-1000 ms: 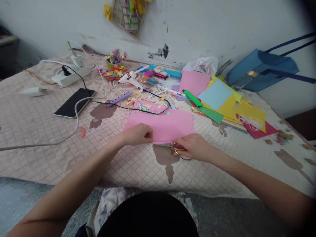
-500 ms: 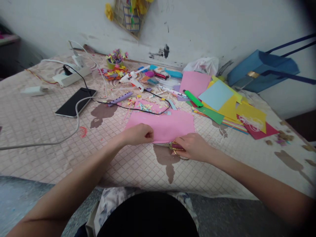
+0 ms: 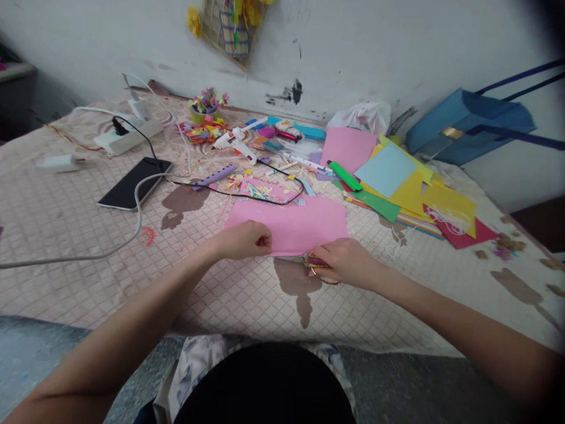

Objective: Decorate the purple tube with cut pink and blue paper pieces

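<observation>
A pink sheet (image 3: 304, 224) lies flat in front of me, its near edge running between my two hands. My left hand (image 3: 248, 238) is closed on the sheet's near left edge, thumb and fingers pinched together. Scissors (image 3: 304, 259) with gold handles are in my right hand (image 3: 346, 259), whose fingers wrap the handles. The blades point left along the near edge of the sheet. How much of the blades is under the sheet is hidden. Small paper scraps (image 3: 262, 191) rest on and behind the sheet's far edge.
Behind the sheet are a glue gun (image 3: 237, 143), a black cable, a purple strip (image 3: 215, 176) and a green cutter (image 3: 345, 175). Coloured sheets (image 3: 391, 171) are piled at right, near a blue bag (image 3: 470, 126). A phone (image 3: 136, 182) and power strip (image 3: 129, 136) lie left.
My left hand has shifted very slightly left along the edge. The scissors' handles appear a little further apart. Otherwise the scene looks the same.
</observation>
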A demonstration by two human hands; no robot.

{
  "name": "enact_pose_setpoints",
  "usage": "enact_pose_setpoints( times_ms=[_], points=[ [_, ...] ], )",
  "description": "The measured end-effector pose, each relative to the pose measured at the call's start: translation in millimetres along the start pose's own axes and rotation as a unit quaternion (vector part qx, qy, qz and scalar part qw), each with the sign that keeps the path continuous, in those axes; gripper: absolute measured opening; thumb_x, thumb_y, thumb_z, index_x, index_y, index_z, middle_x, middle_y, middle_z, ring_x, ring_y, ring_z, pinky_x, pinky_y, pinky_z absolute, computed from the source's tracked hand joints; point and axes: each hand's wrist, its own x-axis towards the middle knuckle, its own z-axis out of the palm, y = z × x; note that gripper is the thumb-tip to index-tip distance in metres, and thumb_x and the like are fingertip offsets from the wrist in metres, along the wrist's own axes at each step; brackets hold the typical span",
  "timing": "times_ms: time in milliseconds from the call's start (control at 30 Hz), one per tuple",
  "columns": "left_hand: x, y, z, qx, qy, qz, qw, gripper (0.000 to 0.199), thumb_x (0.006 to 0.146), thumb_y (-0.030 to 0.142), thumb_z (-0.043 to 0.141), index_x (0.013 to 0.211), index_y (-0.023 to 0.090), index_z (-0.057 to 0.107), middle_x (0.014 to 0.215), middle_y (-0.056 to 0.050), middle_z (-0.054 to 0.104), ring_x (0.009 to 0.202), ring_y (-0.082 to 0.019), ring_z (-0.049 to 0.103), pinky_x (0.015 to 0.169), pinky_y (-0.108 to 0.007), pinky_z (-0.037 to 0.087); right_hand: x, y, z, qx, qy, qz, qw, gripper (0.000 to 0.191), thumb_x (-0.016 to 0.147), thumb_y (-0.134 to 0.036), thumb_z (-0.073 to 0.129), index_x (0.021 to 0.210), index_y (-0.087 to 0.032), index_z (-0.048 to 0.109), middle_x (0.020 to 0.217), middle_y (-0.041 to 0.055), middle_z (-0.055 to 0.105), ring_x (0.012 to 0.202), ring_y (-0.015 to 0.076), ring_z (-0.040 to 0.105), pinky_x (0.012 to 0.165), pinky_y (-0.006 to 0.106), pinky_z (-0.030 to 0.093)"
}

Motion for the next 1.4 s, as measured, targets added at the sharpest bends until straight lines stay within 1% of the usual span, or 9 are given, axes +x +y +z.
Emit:
enact_pose_setpoints(
  times_ms=[133,300,467,633,800,900,1033,1400],
  points=[
    [1,0,-0.3,0.000,-0.003,0.003,1.000,0.014,0.071,0.022,0.047,0.070,0.014,0.058,0.070,-0.002,0.060,0.062,-0.011,0.051,0.056,-0.021,0.035,2,-2,-3,0.011,-0.004,0.016,1.000,0.028,0.080,-0.045,0.052,0.084,-0.018,0.058,0.067,0.0024,0.065,0.060,0.0155,0.057,0.053,0.025,0.025],
    [0,2,-0.6,0.000,0.001,-0.001,1.000,0.015,0.072,0.024,0.047,0.068,0.014,0.057,0.068,-0.001,0.060,0.061,-0.010,0.050,0.055,-0.021,0.034,6,-5,-5,0.017,-0.002,0.010,1.000,0.029,0.080,-0.045,0.052,0.082,-0.017,0.058,0.067,0.0038,0.065,0.059,0.0152,0.057,0.053,0.025,0.025],
    [-1,1,-1.3,-0.006,0.002,-0.005,1.000,0.014,0.072,0.023,0.048,0.070,0.014,0.059,0.070,-0.001,0.061,0.063,-0.011,0.051,0.056,-0.020,0.035,7,-5,-4,0.012,0.002,0.004,1.000,0.030,0.081,-0.046,0.051,0.083,-0.017,0.058,0.067,0.0039,0.065,0.059,0.0153,0.057,0.053,0.025,0.027],
    [-8,-5,-5.4,0.004,0.013,-0.021,1.000,0.015,0.072,0.023,0.049,0.074,0.014,0.061,0.072,-0.001,0.061,0.064,-0.011,0.052,0.056,-0.020,0.035,6,-3,0,0.005,0.007,-0.008,1.000,0.027,0.083,-0.043,0.051,0.083,-0.017,0.058,0.067,0.0038,0.065,0.060,0.0154,0.058,0.053,0.025,0.026],
    [-15,-10,-8.7,0.008,0.009,-0.016,1.000,0.015,0.073,0.023,0.048,0.074,0.014,0.060,0.071,-0.001,0.060,0.063,-0.010,0.051,0.056,-0.020,0.035,5,-3,1,0.011,-0.004,0.007,1.000,0.029,0.083,-0.045,0.049,0.086,-0.017,0.058,0.068,0.0033,0.066,0.061,0.0161,0.058,0.053,0.025,0.025],
    [-16,-11,-8.3,0.010,0.011,-0.013,1.000,0.015,0.073,0.022,0.048,0.073,0.014,0.060,0.070,-0.001,0.059,0.062,-0.010,0.050,0.056,-0.020,0.034,6,-5,-2,0.016,-0.007,0.017,1.000,0.030,0.082,-0.046,0.050,0.086,-0.017,0.058,0.068,0.0031,0.066,0.060,0.0158,0.058,0.052,0.025,0.025],
    [-15,-12,-6.9,0.006,0.013,-0.009,1.000,0.016,0.073,0.023,0.047,0.073,0.014,0.060,0.070,-0.001,0.059,0.062,-0.010,0.049,0.055,-0.020,0.034,10,-8,-4,0.015,-0.005,0.014,1.000,0.030,0.081,-0.046,0.051,0.086,-0.017,0.058,0.068,0.0042,0.066,0.061,0.0162,0.058,0.053,0.026,0.025],
    [-15,-15,-4.3,0.003,0.021,0.000,1.000,0.014,0.072,0.023,0.047,0.072,0.014,0.059,0.070,0.000,0.058,0.062,-0.010,0.049,0.055,-0.020,0.034,13,-8,-2,-0.006,-0.001,-0.001,1.000,0.029,0.082,-0.044,0.050,0.083,-0.016,0.057,0.068,0.0038,0.065,0.061,0.0158,0.058,0.053,0.026,0.025]
  ],
)
